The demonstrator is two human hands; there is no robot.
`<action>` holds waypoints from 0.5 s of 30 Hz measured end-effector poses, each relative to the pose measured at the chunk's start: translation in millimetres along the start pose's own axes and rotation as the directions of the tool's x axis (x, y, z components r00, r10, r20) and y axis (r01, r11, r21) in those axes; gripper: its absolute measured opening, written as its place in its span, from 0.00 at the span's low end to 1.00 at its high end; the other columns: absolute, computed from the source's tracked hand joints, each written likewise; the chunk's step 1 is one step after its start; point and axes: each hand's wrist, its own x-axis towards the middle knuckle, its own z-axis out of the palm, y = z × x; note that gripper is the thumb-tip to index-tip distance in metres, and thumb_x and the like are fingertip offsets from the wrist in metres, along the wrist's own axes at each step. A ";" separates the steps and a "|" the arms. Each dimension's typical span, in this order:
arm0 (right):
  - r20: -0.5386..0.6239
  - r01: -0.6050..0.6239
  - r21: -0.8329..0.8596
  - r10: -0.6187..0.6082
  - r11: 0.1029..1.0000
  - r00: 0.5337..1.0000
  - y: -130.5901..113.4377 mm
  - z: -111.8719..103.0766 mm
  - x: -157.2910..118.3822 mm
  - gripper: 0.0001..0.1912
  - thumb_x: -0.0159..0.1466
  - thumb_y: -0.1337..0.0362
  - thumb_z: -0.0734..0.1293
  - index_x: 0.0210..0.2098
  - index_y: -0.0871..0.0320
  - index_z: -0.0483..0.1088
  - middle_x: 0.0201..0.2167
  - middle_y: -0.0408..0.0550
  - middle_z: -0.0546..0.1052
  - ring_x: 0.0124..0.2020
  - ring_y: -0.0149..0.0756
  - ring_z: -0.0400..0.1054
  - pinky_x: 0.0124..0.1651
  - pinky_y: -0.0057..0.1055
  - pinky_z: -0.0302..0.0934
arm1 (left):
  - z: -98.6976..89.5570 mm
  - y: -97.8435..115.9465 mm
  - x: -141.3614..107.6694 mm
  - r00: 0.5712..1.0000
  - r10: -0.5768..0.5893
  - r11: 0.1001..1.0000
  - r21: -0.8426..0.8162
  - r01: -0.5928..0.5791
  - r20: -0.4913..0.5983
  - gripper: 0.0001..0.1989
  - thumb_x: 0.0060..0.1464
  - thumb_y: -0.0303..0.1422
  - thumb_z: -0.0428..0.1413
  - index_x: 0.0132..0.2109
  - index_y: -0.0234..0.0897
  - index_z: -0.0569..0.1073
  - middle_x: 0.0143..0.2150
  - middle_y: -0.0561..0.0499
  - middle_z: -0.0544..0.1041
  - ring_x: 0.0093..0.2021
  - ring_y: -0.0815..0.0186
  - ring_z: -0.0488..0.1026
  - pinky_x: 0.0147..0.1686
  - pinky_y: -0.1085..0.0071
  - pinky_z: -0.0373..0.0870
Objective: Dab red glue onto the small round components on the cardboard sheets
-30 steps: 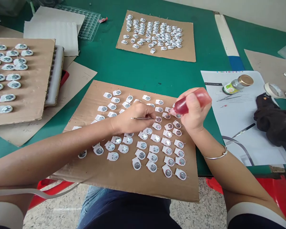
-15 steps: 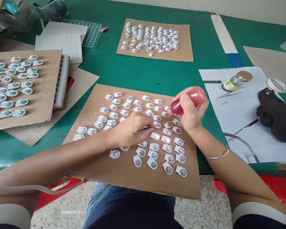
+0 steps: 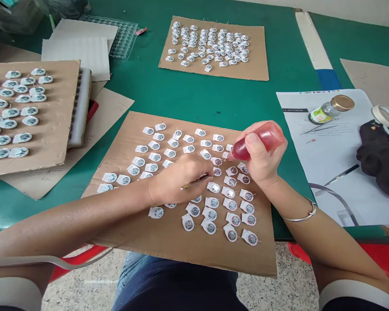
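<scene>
My right hand point(image 3: 262, 153) is closed around a soft squeeze bottle point(image 3: 267, 136) of red liquid. The bottle is tilted, its narrow tip pointing down and left, close to the small round pieces in the upper right of a cardboard sheet point(image 3: 168, 248). Low over the middle of this sheet is my left hand point(image 3: 184, 177), fingers pinched on slim metal tweezers point(image 3: 192, 182); their working end is hidden by the fingers. Beside the left fingertips lies a white tabbed piece point(image 3: 216, 161) with a silver, patterned round face. Similar pieces lie in rough rows around both hands.
Another cardboard sheet point(image 3: 259, 52) of pieces lies at the back; a third point(image 3: 60, 129) is raised at left on a white foam block point(image 3: 79, 110). On a paper sheet point(image 3: 294, 142) at right are a gold-lidded jar point(image 3: 330, 109), a thin-bladed knife point(image 3: 342, 174) and a black cloth item point(image 3: 379, 157).
The camera view has shifted slightly. The bottle's tip has moved a little left and down, closer to my left fingertips. Both hands keep their holds.
</scene>
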 end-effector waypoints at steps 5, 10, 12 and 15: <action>-0.044 0.008 -0.027 -0.010 1.000 0.999 -5.6 0.4 -1.3 0.13 0.61 0.50 0.60 0.37 0.52 0.64 0.27 0.47 0.72 0.31 0.39 0.72 0.29 0.38 0.67 | -1.6 3.0 2.2 0.999 0.046 0.999 0.024 -0.046 0.021 0.08 0.52 0.20 0.47 0.32 0.33 0.69 0.25 0.50 0.70 0.27 0.68 0.66 0.30 0.67 0.64; -0.005 0.026 -0.054 -0.026 0.998 1.000 -7.1 0.3 -1.6 0.12 0.62 0.50 0.59 0.36 0.51 0.64 0.27 0.46 0.72 0.30 0.38 0.72 0.27 0.37 0.66 | 0.5 6.2 4.8 0.992 0.108 0.979 0.166 -0.118 0.067 0.08 0.50 0.20 0.48 0.26 0.34 0.66 0.23 0.51 0.67 0.25 0.68 0.62 0.28 0.67 0.62; -0.003 0.002 -0.032 -0.002 0.999 1.000 -7.7 2.6 -2.0 0.12 0.61 0.51 0.60 0.34 0.52 0.64 0.26 0.45 0.72 0.29 0.38 0.71 0.27 0.37 0.66 | 3.6 8.4 5.1 0.982 0.163 0.951 0.252 -0.181 0.093 0.09 0.50 0.20 0.48 0.25 0.34 0.64 0.23 0.51 0.67 0.25 0.68 0.62 0.27 0.67 0.62; -0.011 -0.048 0.019 0.048 0.999 0.999 -10.4 7.7 -3.4 0.11 0.59 0.53 0.64 0.31 0.53 0.64 0.26 0.44 0.71 0.27 0.36 0.70 0.28 0.38 0.66 | 11.6 14.9 4.5 0.965 0.237 0.864 0.430 -0.261 0.110 0.11 0.52 0.20 0.46 0.25 0.34 0.64 0.24 0.49 0.68 0.25 0.67 0.63 0.27 0.67 0.61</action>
